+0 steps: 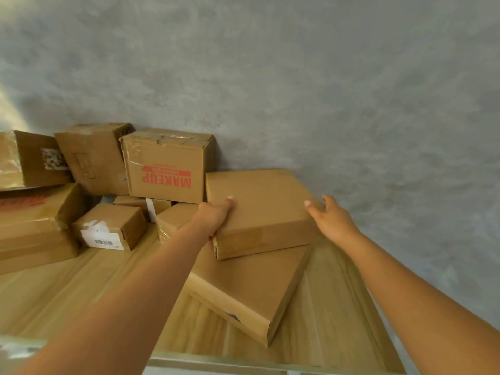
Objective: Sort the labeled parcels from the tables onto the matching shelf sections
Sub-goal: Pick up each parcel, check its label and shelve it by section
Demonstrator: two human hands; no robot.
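A flat square cardboard parcel (265, 207) lies tilted on top of a larger flat parcel (249, 282) on the wooden shelf board (81, 290). My left hand (213, 216) grips the top parcel's left edge, thumb on its top face and fingers hidden down its side. My right hand (334, 219) is at the parcel's right edge with thumb and fingers spread, touching the corner. No label shows on the top parcel from here.
A box printed MAKEUP (167, 169) stands right behind the held parcel. Further left are a small box with a barcode label (113, 226), a tilted box (92, 155) and stacked boxes (35, 226). A grey wall (324, 90) closes the back and right side.
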